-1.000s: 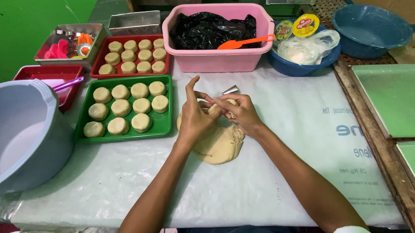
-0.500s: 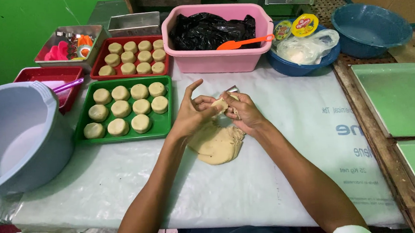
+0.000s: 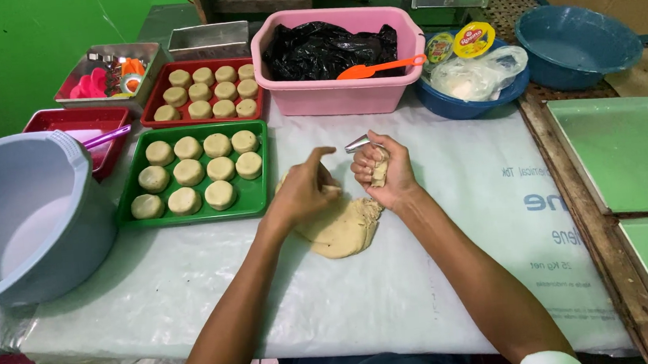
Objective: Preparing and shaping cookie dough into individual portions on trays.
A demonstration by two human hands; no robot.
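Note:
A flat lump of pale dough (image 3: 342,230) lies on the white plastic sheet (image 3: 437,273) in front of me. My right hand (image 3: 381,172) is closed around a small metal cutter and a bit of dough, just above the lump's far edge. My left hand (image 3: 303,191) rests on the lump's left side with fingers curled, pinching at the dough. To the left, a green tray (image 3: 257,202) holds several round dough pucks (image 3: 200,171).
A red tray (image 3: 153,103) of more pucks sits behind the green one. A big grey basin (image 3: 73,177) stands at the left edge. A pink tub (image 3: 337,94) with a black bag and orange spatula, blue bowls (image 3: 573,43) and green trays (image 3: 625,146) ring the work area.
My left hand has dropped from beside my right hand down onto the dough lump. My right hand stays raised with the cutter and the dough piece.

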